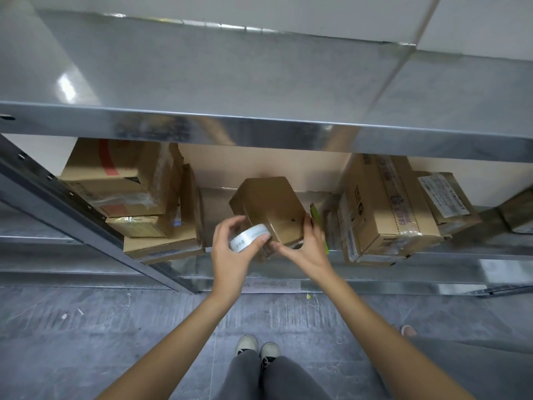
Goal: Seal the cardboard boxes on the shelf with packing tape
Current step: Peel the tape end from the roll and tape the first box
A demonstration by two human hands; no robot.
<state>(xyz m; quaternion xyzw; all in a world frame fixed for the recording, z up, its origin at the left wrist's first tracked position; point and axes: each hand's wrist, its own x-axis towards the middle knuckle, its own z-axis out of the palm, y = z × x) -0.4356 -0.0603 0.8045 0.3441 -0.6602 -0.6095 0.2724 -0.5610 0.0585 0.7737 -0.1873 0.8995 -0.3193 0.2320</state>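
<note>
Cardboard box (269, 207), small and brown, sits near the front edge of the metal shelf (476, 249), about mid-span, turned at an angle to that edge; its near end hangs slightly over the edge between both hands. Left hand (230, 249) grips the tape roll (249, 237), thumb on the near rim, fingers curled over the far rim; roll is white with green print and pressed against the box's near left corner. Right hand (307, 245) holds the box's near right side; fingers run up the right face, thumb points left along the lower near face toward the roll; clear film on that lower face, cannot tell whether it is fresh tape.

Green utility knife (317, 219) lies on the shelf just right of the box, partly hidden behind the right hand. Stacked cartons (135, 194) fill the left end of the shelf, several wrapped in clear tape; larger carton (386, 209) with printed text stands toward the right end, another labelled one (445, 199) beside it. Upper shelf (259, 82) overhangs all of this. White paper label (272, 285) lies at the shelf's foot on the grey floor (115, 327); person's shoes (258, 346) visible below.
</note>
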